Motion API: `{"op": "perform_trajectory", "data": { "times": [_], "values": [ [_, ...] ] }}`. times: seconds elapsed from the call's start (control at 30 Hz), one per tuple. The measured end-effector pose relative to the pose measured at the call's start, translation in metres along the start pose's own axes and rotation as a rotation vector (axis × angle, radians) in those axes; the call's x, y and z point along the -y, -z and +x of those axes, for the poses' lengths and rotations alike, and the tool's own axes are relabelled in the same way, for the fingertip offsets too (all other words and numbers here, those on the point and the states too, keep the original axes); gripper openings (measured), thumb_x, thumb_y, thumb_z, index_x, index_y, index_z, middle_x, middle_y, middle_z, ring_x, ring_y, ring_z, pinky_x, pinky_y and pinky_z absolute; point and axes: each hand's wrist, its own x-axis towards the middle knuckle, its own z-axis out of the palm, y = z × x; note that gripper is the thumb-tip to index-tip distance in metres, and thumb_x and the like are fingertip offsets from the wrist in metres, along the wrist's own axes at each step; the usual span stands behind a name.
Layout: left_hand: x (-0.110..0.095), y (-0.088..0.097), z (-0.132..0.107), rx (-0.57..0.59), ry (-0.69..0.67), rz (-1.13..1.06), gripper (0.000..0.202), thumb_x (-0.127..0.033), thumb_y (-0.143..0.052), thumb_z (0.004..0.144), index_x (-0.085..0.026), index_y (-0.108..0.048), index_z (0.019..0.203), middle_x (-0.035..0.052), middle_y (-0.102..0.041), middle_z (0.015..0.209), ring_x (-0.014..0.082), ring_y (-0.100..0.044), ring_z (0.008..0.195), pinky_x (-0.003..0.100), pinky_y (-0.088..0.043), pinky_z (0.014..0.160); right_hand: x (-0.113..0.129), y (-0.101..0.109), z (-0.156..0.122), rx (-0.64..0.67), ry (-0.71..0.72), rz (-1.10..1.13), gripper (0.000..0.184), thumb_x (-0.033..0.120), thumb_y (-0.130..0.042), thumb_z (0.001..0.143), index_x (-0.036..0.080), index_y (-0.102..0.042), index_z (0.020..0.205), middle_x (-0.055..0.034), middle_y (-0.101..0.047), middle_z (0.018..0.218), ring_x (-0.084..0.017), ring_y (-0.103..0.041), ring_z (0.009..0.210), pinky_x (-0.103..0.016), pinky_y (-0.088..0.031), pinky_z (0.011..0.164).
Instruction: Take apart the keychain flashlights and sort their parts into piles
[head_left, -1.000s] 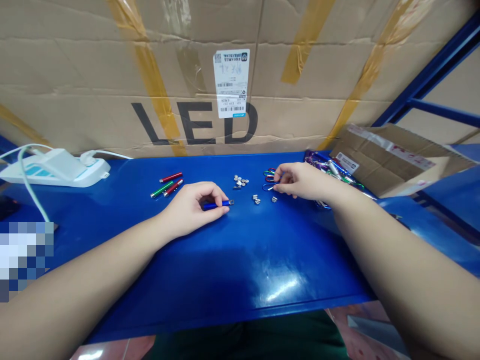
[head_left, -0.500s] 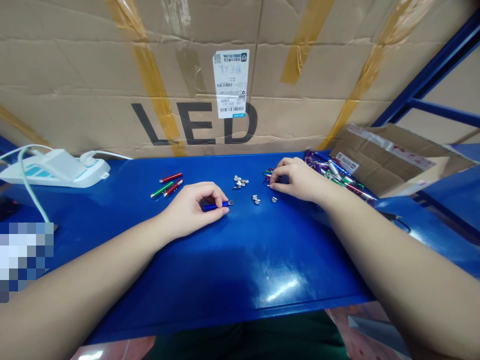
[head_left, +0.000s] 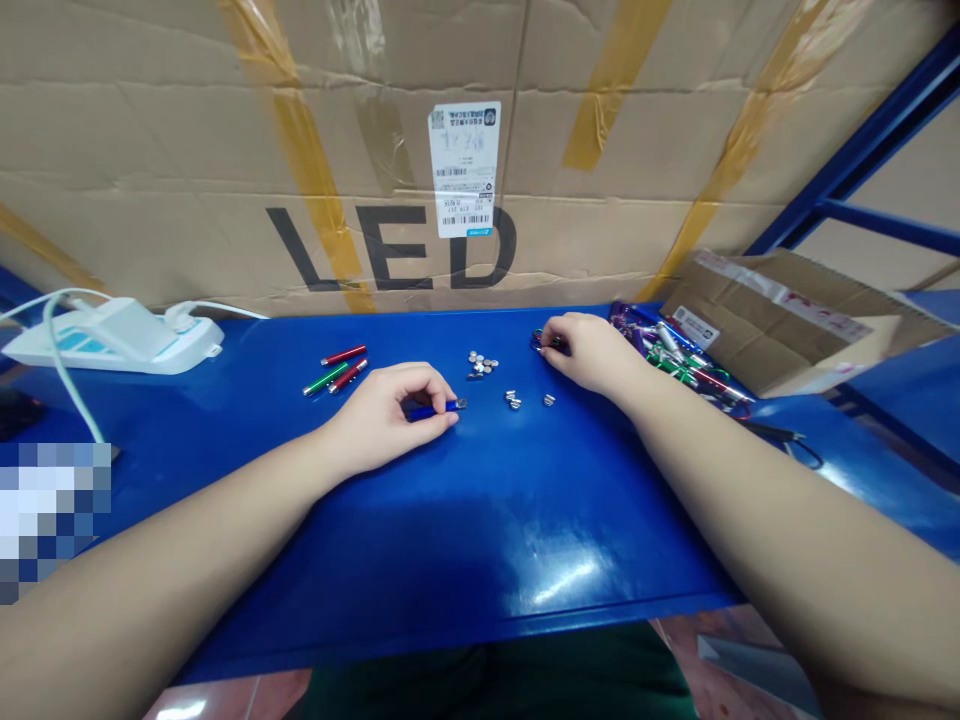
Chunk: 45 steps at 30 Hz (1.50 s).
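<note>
My left hand is closed around a slim blue metal tube, like a penlight body, lying nearly level with its silver ring end toward the right. My right hand is curled in a pinch over small carabiner clips; the fingers cover most of them. Between the hands lie a cluster of button cells and, nearer me, several short silver caps. To the left of my left hand rest a green tube and two red tubes.
A pile of coloured penlights and clips lies at the right beside an open cardboard box. A white power strip with cables is at the far left. A large carton stands along the back of the blue table.
My right hand has shifted slightly left, and its fingers have drawn in over the clips, covering more of them. My left hand keeps the blue tube in the same place.
</note>
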Motion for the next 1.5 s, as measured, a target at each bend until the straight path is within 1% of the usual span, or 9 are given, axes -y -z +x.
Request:
{"op": "perform_trajectory", "data": {
  "times": [0.1, 0.47, 0.6, 0.77, 0.9, 1.03, 1.2, 1.4, 1.5],
  "values": [
    [0.0, 0.0, 0.0, 0.001, 0.002, 0.011, 0.016, -0.026, -0.076, 0.086, -0.018, -0.065, 0.078, 0.0062, -0.074, 0.095, 0.0196, -0.072, 0.091, 0.034, -0.06, 0.083, 0.001, -0.001, 0.0, -0.025, -0.017, 0.0, 0.017, 0.018, -0.067, 0.09, 0.018, -0.069, 0.107, -0.0106, -0.075, 0.106, -0.027, -0.068, 0.097, -0.036, -0.051, 0.084],
    [-0.001, 0.001, 0.0, -0.001, 0.059, 0.007, 0.019, -0.032, -0.077, 0.087, -0.018, -0.066, 0.082, 0.007, -0.075, 0.096, 0.0209, -0.072, 0.092, 0.036, -0.06, 0.085, 0.001, 0.0, -0.001, -0.065, 0.023, 0.01, 0.013, 0.021, -0.065, 0.092, 0.017, -0.074, 0.099, -0.0134, -0.072, 0.104, -0.028, -0.066, 0.097, -0.04, -0.05, 0.09],
    [-0.001, -0.002, 0.001, -0.02, 0.159, -0.069, 0.028, -0.039, -0.078, 0.088, -0.018, -0.071, 0.105, 0.0078, -0.076, 0.101, 0.0199, -0.073, 0.088, 0.035, -0.061, 0.081, 0.029, 0.013, -0.012, -0.189, 0.092, 0.282, 0.01, 0.026, -0.068, 0.09, 0.017, -0.072, 0.095, -0.0089, -0.073, 0.094, -0.024, -0.068, 0.086, -0.036, -0.052, 0.079],
    [-0.007, -0.012, -0.001, -0.001, 0.222, -0.319, 0.031, -0.038, -0.071, 0.095, -0.019, -0.064, 0.118, 0.0076, -0.076, 0.103, 0.0184, -0.076, 0.086, 0.027, -0.063, 0.068, 0.079, 0.03, -0.033, -0.089, 0.366, 0.628, 0.011, 0.025, -0.067, 0.094, 0.019, -0.071, 0.103, -0.0048, -0.076, 0.095, -0.018, -0.07, 0.082, -0.031, -0.054, 0.078],
    [-0.013, -0.016, -0.004, 0.025, 0.233, -0.395, 0.033, -0.038, -0.069, 0.096, -0.02, -0.058, 0.121, 0.0071, -0.076, 0.104, 0.0189, -0.077, 0.082, 0.024, -0.061, 0.054, 0.096, 0.028, -0.039, -0.014, 0.34, 0.765, 0.011, 0.023, -0.065, 0.095, 0.018, -0.069, 0.104, -0.0046, -0.076, 0.093, -0.016, -0.07, 0.08, -0.028, -0.054, 0.074],
    [-0.014, -0.014, -0.005, -0.045, 0.121, -0.224, 0.034, -0.037, -0.077, 0.091, -0.02, -0.063, 0.117, 0.007, -0.078, 0.103, 0.0197, -0.077, 0.088, 0.026, -0.063, 0.067, 0.096, 0.024, -0.039, 0.093, 0.25, 0.765, 0.008, 0.021, -0.064, 0.094, 0.017, -0.07, 0.097, -0.0032, -0.074, 0.083, -0.015, -0.067, 0.073, -0.026, -0.05, 0.068],
    [-0.014, -0.01, -0.004, -0.035, -0.067, 0.164, 0.016, -0.034, -0.075, 0.094, -0.019, -0.075, 0.098, 0.005, -0.08, 0.095, 0.0181, -0.075, 0.083, 0.026, -0.056, 0.071, 0.093, 0.027, -0.039, 0.171, 0.356, 0.549, 0.012, 0.009, -0.06, 0.088, 0.016, -0.07, 0.085, -0.0002, -0.067, 0.072, -0.012, -0.057, 0.064, -0.025, -0.04, 0.064],
    [-0.021, -0.007, -0.003, -0.014, -0.17, 0.416, 0.019, -0.031, -0.059, 0.104, -0.017, -0.071, 0.107, 0.0071, -0.078, 0.101, 0.0207, -0.073, 0.094, 0.031, -0.055, 0.085, 0.092, 0.033, -0.039, 0.253, 0.367, 0.574, 0.027, 0.025, -0.053, 0.103, 0.016, -0.065, 0.081, -0.0028, -0.067, 0.074, -0.013, -0.058, 0.066, -0.027, -0.041, 0.065],
    [-0.022, -0.005, -0.003, 0.019, -0.224, 0.502, 0.025, -0.033, -0.051, 0.108, -0.017, -0.071, 0.109, 0.0081, -0.077, 0.098, 0.0221, -0.072, 0.093, 0.033, -0.054, 0.085, 0.091, 0.037, -0.039, 0.413, 0.291, 0.762, 0.03, 0.031, -0.049, 0.106, 0.016, -0.066, 0.086, -0.0021, -0.067, 0.073, -0.013, -0.06, 0.065, -0.025, -0.045, 0.062]
  ]
}}
